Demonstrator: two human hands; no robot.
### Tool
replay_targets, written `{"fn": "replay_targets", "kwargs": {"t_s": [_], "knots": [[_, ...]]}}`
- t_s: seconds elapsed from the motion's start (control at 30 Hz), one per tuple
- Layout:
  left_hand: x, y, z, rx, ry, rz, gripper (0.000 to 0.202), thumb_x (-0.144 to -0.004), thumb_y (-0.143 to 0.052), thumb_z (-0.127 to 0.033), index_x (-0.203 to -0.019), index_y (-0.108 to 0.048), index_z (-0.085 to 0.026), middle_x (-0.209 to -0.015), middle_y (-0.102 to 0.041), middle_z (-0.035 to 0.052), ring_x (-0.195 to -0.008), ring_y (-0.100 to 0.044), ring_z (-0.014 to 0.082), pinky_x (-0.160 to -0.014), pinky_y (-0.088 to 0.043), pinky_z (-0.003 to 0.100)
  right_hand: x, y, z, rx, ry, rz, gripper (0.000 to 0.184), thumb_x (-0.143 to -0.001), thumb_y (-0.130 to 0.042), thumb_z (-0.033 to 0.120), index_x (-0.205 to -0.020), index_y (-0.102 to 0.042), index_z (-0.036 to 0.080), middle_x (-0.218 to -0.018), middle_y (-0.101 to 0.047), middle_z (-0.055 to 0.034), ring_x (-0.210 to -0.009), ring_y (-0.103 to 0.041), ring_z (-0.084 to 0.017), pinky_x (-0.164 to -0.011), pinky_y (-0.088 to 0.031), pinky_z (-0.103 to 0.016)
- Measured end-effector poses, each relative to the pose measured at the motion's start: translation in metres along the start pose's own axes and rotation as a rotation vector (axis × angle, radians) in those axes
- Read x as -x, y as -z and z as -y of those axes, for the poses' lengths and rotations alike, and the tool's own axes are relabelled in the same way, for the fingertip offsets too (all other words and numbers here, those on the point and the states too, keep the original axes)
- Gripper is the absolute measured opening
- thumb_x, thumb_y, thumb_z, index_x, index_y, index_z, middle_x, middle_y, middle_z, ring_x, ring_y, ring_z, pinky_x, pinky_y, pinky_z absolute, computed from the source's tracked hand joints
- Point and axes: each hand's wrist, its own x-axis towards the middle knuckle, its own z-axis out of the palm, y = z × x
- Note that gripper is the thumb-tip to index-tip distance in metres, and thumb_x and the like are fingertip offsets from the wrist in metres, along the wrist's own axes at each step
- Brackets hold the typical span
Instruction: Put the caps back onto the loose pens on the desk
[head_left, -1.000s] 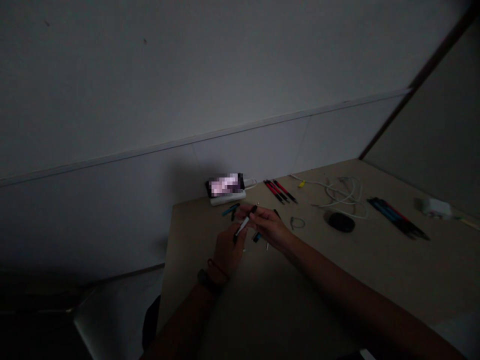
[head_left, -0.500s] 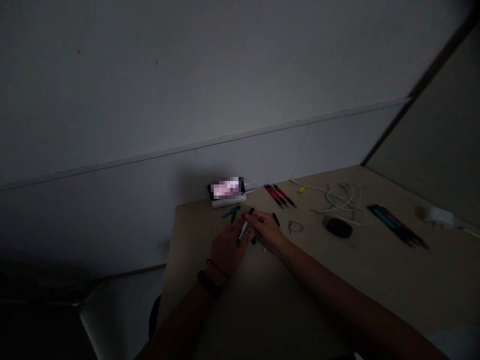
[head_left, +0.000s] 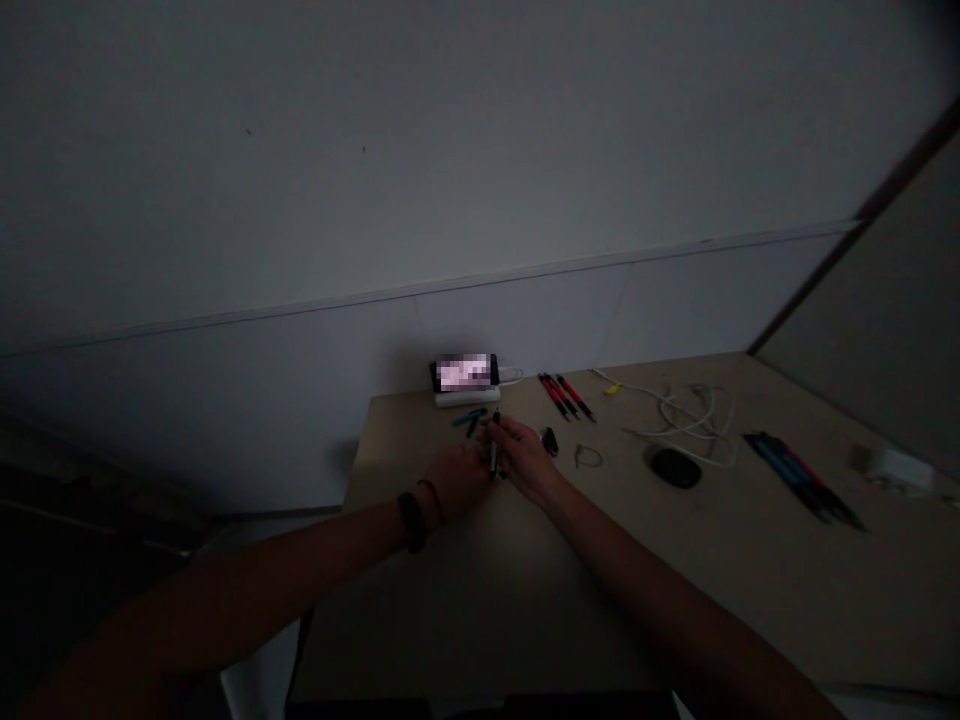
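A pen (head_left: 494,455) with a black end and a pale barrel stands nearly upright between my hands, above the desk. My right hand (head_left: 526,458) pinches its upper part between thumb and fingers. At the pen's lower part is my left hand (head_left: 459,480), its fingers closed and partly hidden behind the pen and the other hand. Just beyond them lie a blue pen part (head_left: 469,417) and a small black piece (head_left: 472,428). A small black object (head_left: 550,441) rests right of my right hand.
A lit phone (head_left: 464,373) leans on a white stand (head_left: 467,398) by the wall. Red-and-black pens (head_left: 565,397), a thin loop (head_left: 589,457), white cables (head_left: 686,412), a black mouse (head_left: 675,467), more pens (head_left: 802,475) and a white adapter (head_left: 904,470) lie rightward on the desk (head_left: 555,590).
The pen has turned from slanted to nearly upright. My left forearm has swung out to the left, and the left hand lies lower around the pen. The view has shifted slightly.
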Motion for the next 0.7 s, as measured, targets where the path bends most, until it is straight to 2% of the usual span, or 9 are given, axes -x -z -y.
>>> {"fn": "replay_targets", "kwargs": {"t_s": [0.1, 0.4, 0.47, 0.57, 0.7], "knots": [[-0.001, -0.002, 0.006, 0.027, -0.042, -0.034, 0.035, -0.092, -0.056, -0.031, -0.115, -0.067, -0.008, -0.110, -0.068, 0.0254, -0.099, -0.065, 0.0373, -0.078, -0.051, 0.047, 0.000, -0.001, -0.001, -0.016, 0.014, 0.003, 0.037, -0.069, -0.086, 0.042, -0.092, -0.072, 0.017, -0.074, -0.070, -0.0002, -0.063, -0.064, -0.013, -0.063, -0.049, -0.026], [-0.006, -0.006, 0.010, 0.021, -0.097, -0.077, 0.043, -0.090, -0.058, -0.030, -0.127, -0.062, -0.009, -0.139, -0.054, 0.0264, -0.109, -0.060, 0.0380, -0.083, -0.048, 0.047, -0.001, -0.003, -0.001, -0.047, 0.037, -0.038, 0.039, -0.071, -0.082, 0.046, -0.097, -0.074, 0.018, -0.071, -0.065, 0.0002, -0.062, -0.057, -0.013, -0.059, -0.046, -0.025], [-0.007, -0.007, 0.007, 0.059, -0.064, -0.092, 0.040, -0.091, -0.057, -0.030, -0.124, -0.064, -0.009, -0.127, -0.062, 0.0251, -0.105, -0.062, 0.0357, -0.084, -0.048, 0.045, 0.000, -0.003, 0.002, -0.060, 0.058, -0.038, 0.040, -0.073, -0.079, 0.048, -0.099, -0.074, 0.018, -0.071, -0.063, -0.0002, -0.063, -0.055, -0.014, -0.059, -0.046, -0.026], [-0.010, -0.010, 0.002, 0.141, -0.002, -0.130, 0.031, -0.092, -0.056, -0.031, -0.111, -0.070, -0.011, -0.097, -0.071, 0.0192, -0.095, -0.064, 0.0317, -0.082, -0.048, 0.041, 0.000, -0.004, 0.009, -0.074, 0.116, -0.046, 0.041, -0.078, -0.071, 0.054, -0.100, -0.074, 0.019, -0.070, -0.057, 0.0002, -0.063, -0.050, -0.015, -0.061, -0.045, -0.027], [-0.008, -0.018, -0.010, 0.289, 0.079, -0.305, 0.024, -0.094, -0.056, -0.032, -0.102, -0.071, -0.016, -0.089, -0.072, 0.0127, -0.089, -0.064, 0.0259, -0.084, -0.049, 0.039, 0.001, -0.002, 0.018, -0.029, 0.134, -0.046, 0.045, -0.087, -0.055, 0.060, -0.107, -0.071, 0.023, -0.064, -0.048, 0.0019, -0.058, -0.046, -0.016, -0.061, -0.046, -0.031]]}}
